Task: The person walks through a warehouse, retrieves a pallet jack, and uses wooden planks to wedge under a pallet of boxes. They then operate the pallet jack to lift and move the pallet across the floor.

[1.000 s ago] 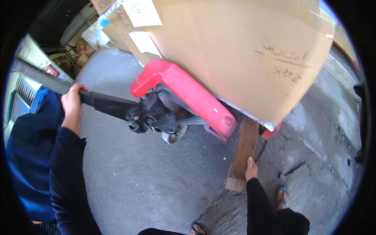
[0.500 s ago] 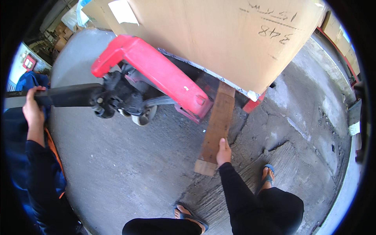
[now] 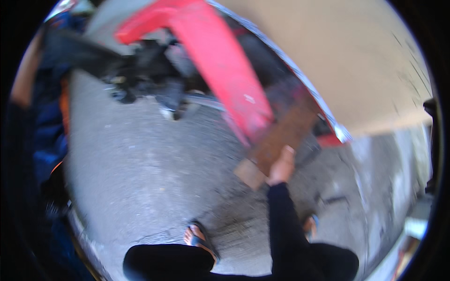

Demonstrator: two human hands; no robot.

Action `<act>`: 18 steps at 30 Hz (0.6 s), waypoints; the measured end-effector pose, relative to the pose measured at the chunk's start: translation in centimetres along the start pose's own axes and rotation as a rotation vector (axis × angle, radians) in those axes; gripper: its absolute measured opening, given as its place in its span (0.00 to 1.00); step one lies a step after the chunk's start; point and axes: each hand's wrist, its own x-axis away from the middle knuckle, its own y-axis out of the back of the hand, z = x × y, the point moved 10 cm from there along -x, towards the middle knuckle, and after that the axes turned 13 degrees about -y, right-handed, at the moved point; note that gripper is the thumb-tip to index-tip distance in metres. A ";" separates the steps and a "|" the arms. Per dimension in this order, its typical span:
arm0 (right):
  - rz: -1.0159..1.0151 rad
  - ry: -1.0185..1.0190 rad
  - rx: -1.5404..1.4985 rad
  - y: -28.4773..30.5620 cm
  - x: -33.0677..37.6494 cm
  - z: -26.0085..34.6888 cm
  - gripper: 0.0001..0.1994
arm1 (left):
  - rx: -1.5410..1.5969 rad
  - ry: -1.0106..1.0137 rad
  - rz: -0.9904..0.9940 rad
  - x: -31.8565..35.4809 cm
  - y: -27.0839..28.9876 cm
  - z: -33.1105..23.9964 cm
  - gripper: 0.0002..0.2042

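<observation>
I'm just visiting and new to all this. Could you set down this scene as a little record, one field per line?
View: head camera, blurred
Right grip: holds the board by its near end, thumb showing, other fingers hidden
Left grip: by the dark handle, too blurred to tell its hold
Board: brown wood, slanting up toward the box's lower edge
Pallet truck: red, left of the board
Box: large, brown, upper right
Ground: grey, rough
Feet: in sandals
</observation>
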 end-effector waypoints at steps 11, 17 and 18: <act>-0.042 0.022 -0.024 0.5 0.8 3.3 0.30 | -0.212 -0.365 -0.040 -0.4 -1.7 -3.3 0.18; -0.200 0.166 0.359 -3.3 -0.5 8.6 0.34 | -0.057 -0.218 -0.069 -4.6 1.1 -5.5 0.33; -0.186 0.155 0.400 -4.1 -1.1 8.6 0.34 | -0.041 -0.200 -0.196 -6.2 4.0 -7.0 0.31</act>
